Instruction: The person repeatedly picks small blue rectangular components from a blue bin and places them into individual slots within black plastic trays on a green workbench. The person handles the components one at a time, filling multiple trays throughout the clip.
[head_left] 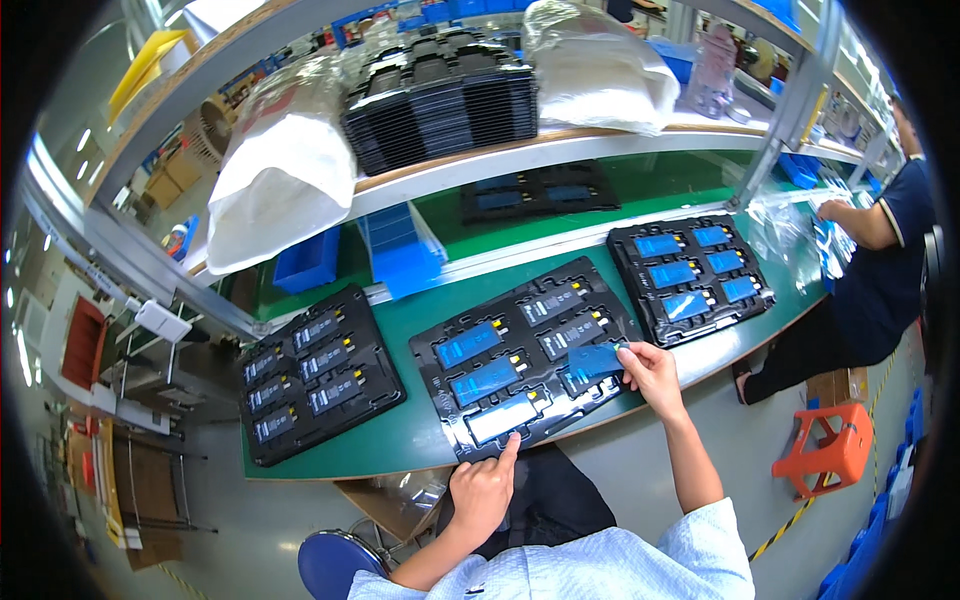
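In front of me a black plastic tray (428,352) holds flat black battery packs (553,303) with small yellow-ended tabs. Its left column is covered in blue film, and the nearest blue-covered pack (503,417) shines with glare. My right hand (655,380) pinches a blue film sheet (596,360) by its right end, over the nearest pack of the right column. That sheet partly hides the pack beneath. My left hand (482,492) holds nothing; its index finger stretches to the tray's near edge, beside the nearest blue-covered pack, while the other fingers curl.
A tray of uncovered packs (381,392) lies left, a tray of blue-covered packs (618,262) right. Blue sheets (400,245) and a blue bin (306,262) sit behind. The shelf carries stacked black trays (440,115). A co-worker (880,240) works at right, near an orange stool (825,447).
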